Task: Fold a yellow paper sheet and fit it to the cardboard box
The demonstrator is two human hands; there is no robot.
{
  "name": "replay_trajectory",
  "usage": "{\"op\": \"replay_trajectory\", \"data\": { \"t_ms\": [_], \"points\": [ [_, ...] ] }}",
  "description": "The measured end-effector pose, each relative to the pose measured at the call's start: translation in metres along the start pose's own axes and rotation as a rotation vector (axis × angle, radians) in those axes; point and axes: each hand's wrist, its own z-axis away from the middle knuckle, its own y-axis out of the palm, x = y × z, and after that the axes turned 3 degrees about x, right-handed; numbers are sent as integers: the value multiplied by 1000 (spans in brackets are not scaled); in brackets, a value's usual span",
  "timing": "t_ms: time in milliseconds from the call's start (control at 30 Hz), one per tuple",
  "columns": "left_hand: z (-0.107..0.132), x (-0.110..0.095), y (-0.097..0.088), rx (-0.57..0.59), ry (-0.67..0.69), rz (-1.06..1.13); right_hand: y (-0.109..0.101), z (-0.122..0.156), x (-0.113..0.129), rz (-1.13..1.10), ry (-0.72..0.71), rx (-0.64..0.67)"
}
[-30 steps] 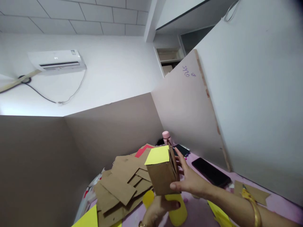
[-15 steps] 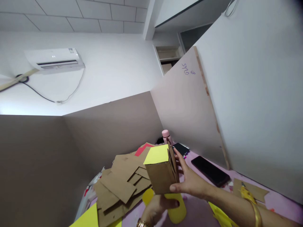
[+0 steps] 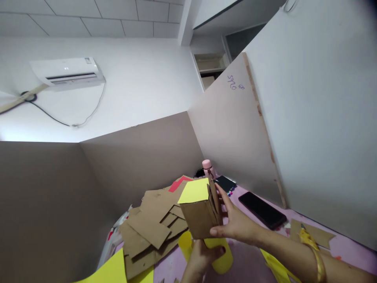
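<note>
A brown cardboard box (image 3: pixel 196 220) with yellow paper (image 3: pixel 194 191) on its top face is held up over the table, slightly tilted. My right hand (image 3: pixel 232 224) grips its right side, thumb on the front face and fingers along the layered cardboard edge. Below the box, my left hand (image 3: pixel 202 255) is closed with its thumb over a curled yellow paper strip (image 3: pixel 223 259), which shows on both sides of the hand. My left fingers are mostly hidden, so whether they also touch the box's underside cannot be seen.
A heap of cardboard pieces (image 3: pixel 150 230) lies left, with red paper (image 3: pixel 179 183) behind and a yellow sheet (image 3: pixel 110 267) in front. Right are a black phone (image 3: pixel 262 210), a yellow pen-like tool (image 3: pixel 308 237) on cardboard, and yellow scraps (image 3: pixel 275 267). A pink bottle (image 3: pixel 207 169) stands behind.
My left hand has turned and shifted slightly right under the box, and its bracelet has left view. The yellow strip's left end now looks more curled. My right hand keeps its grip.
</note>
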Motion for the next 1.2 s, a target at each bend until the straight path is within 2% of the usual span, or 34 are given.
{"op": "replay_trajectory", "data": {
  "t_ms": [167, 400, 533, 800, 1033, 1200],
  "points": [
    [-3, 3, -1, 24, 30, 28, 2, 1, 0, -1, 24, -10],
    [-5, 4, -3, 60, -3, 22, 2, 1, -7, 32, -51, -28],
    [-3, -3, -4, 77, -2, 15, 3, 3, -9, 21, -71, -43],
    [-1, -23, -3, 110, -20, -77, 2, 6, -14, 11, -25, -45],
    [0, -39, 0, 41, -98, -252, -3, 8, -20, 21, -21, -54],
    [5, -37, -1, 36, -178, -267, -3, 10, -16, 56, -40, -86]
  ]
}}
